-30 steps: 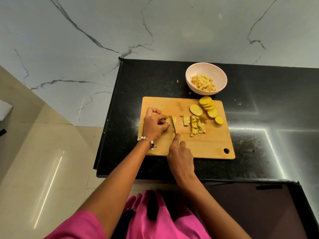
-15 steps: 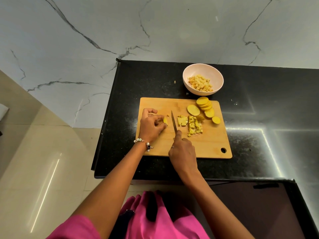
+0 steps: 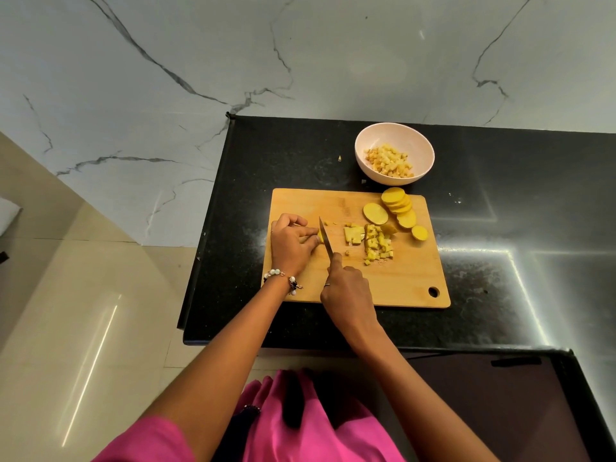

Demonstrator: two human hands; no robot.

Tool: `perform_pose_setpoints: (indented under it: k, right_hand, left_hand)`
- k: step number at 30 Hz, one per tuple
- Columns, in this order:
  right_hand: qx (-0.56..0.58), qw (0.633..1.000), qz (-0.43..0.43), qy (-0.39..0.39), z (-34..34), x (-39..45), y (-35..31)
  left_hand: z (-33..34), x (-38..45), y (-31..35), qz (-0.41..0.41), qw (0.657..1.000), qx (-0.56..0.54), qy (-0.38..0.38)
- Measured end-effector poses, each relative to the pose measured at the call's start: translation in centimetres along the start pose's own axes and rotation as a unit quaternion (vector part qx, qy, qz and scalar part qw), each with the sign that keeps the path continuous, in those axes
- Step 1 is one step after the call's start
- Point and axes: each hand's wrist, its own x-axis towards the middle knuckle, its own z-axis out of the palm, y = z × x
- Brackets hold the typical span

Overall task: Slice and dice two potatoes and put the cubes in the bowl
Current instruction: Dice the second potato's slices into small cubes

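On the wooden cutting board [image 3: 405, 281], the left hand [image 3: 291, 245] pinches a potato piece [image 3: 320, 235] while the right hand [image 3: 346, 288] grips a knife [image 3: 326, 237] against it. Cut cubes [image 3: 378, 243] and round slices [image 3: 396, 208] lie just beside; more cubes fill the bowl [image 3: 365, 158] on the black worktop [image 3: 516, 181].

Yellow potato cubes [image 3: 378, 243] on board [image 3: 406, 278] — more in bowl [image 3: 363, 151].

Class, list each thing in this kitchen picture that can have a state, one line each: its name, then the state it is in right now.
bowl: upright, partly filled with potato cubes
cutting board: flat on the counter
round slices: uncut, overlapping at the board's far right
diced pieces: loose pile mid-board
potato piece: held down, being cut
knife: blade against that piece
left hand: grips the potato piece
right hand: grips the knife
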Motion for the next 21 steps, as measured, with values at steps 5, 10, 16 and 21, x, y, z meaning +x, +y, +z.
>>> perform_pose_setpoints:
  k: [5,10,16,21]
  right_hand:
    - [-0.012,1.0,-0.01,0.006,0.2,0.5,-0.3]
    - [-0.046,0.998,-0.022,0.022,0.6,-0.1,-1.0]
    - [-0.041,0.999,0.007,-0.032,0.4,-3.1,0.0]
    - [0.003,1.0,0.004,-0.012,-0.4,-2.3,-0.2]
  left_hand:
    - [0.0,0.2,0.1,0.002,1.0,-0.004,-0.005]
    - [0.1,0.1,0.0,0.006,1.0,-0.009,0.002]
    - [0.2,0.1,-0.2,-0.008,1.0,-0.007,0.001]
    - [-1.3,0.3,-0.4,-0.023,0.998,-0.047,-0.038]
